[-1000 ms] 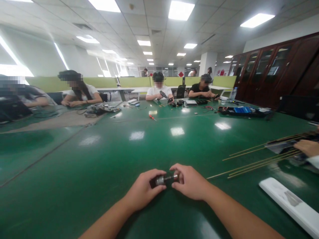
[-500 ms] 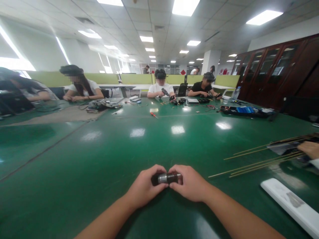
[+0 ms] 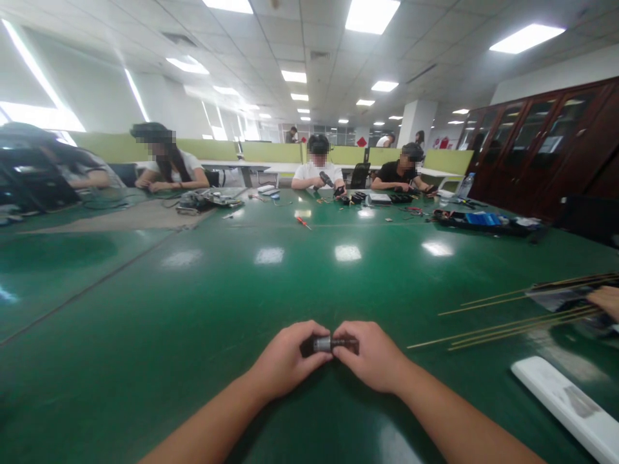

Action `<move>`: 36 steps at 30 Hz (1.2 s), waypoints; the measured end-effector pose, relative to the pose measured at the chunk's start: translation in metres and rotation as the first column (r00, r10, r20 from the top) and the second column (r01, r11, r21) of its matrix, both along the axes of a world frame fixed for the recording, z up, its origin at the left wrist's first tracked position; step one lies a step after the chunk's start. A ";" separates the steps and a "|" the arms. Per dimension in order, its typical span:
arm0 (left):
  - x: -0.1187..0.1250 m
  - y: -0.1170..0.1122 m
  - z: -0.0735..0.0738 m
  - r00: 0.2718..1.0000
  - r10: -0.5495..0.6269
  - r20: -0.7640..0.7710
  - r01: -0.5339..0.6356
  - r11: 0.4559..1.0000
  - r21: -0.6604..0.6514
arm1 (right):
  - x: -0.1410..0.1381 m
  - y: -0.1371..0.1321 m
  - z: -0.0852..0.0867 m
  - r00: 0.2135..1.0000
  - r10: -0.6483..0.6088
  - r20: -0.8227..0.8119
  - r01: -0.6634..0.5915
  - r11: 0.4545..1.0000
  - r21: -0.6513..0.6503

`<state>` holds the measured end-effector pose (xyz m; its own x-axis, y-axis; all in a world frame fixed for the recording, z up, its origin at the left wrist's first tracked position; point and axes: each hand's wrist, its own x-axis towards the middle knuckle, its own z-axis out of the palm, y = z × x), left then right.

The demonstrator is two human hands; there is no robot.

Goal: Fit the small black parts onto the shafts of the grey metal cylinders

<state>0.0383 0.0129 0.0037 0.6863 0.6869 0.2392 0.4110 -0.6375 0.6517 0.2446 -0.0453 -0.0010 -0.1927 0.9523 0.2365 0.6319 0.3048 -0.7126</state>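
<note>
Low in the middle of the head view, a small dark cylinder with a silver band lies sideways between my two hands. My left hand curls its thumb and fingers around the left end, beside the silver band. The dark right end is pinched by my right hand. My fingertips nearly meet at the middle of the piece. Both ends are partly hidden by my fingers, and its exact kind cannot be made out. It is held just over the green table.
Thin sticks and a co-worker's hand are at the right, above a long white case. A red screwdriver lies farther back. Several people sit across the table among electronic parts and a black tray.
The view has shifted slightly, so the room appears a little farther right. My hands keep hold of the cylinder, whose silver band and right end show less than before.
</note>
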 end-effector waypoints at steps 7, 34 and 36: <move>0.003 -0.003 0.000 1.000 0.013 0.018 -0.013 1.000 0.026 | 0.001 0.000 0.004 0.999 0.005 0.047 -0.007 1.000 0.028; 0.002 -0.006 -0.001 1.000 0.022 0.013 -0.022 1.000 -0.004 | 0.003 0.000 0.001 1.000 0.017 0.013 -0.018 1.000 0.007; 0.002 -0.007 -0.001 1.000 0.023 0.014 -0.023 1.000 0.001 | 0.003 0.000 0.001 1.000 0.022 0.000 -0.022 1.000 0.006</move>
<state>0.0406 0.0063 0.0027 0.6665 0.7026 0.2493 0.4166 -0.6284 0.6570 0.2472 -0.0456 -0.0001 -0.2137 0.9463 0.2425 0.6250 0.3232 -0.7106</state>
